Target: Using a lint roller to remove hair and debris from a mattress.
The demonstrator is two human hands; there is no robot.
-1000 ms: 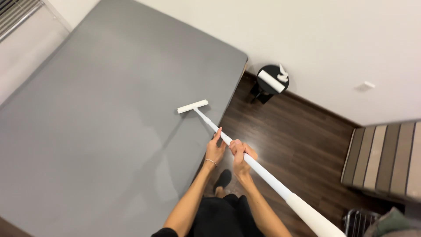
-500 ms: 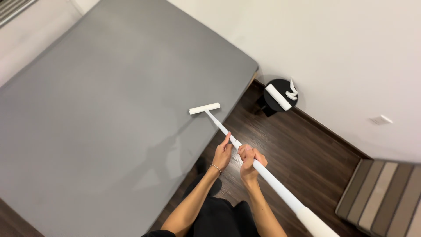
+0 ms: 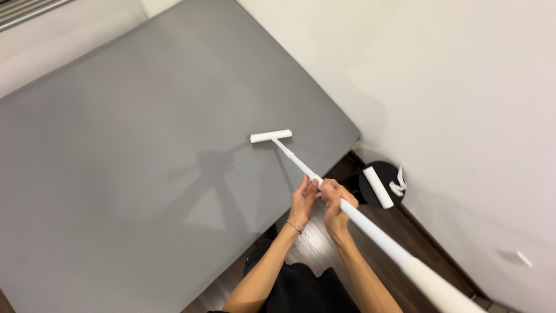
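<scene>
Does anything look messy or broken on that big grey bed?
Nothing stands out. The grey bed cover lies smooth and flat, the long white roller pole looks straight and whole, and both hands, left hand and right hand, grip it. A spare white roll lies across a round black stool.

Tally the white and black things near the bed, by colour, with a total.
White: 3 (long-handled roller, spare roll, torn strip)
Black: 1 (round stand)
Total: 4
Both the left hand and the right hand grip the handle.
</scene>
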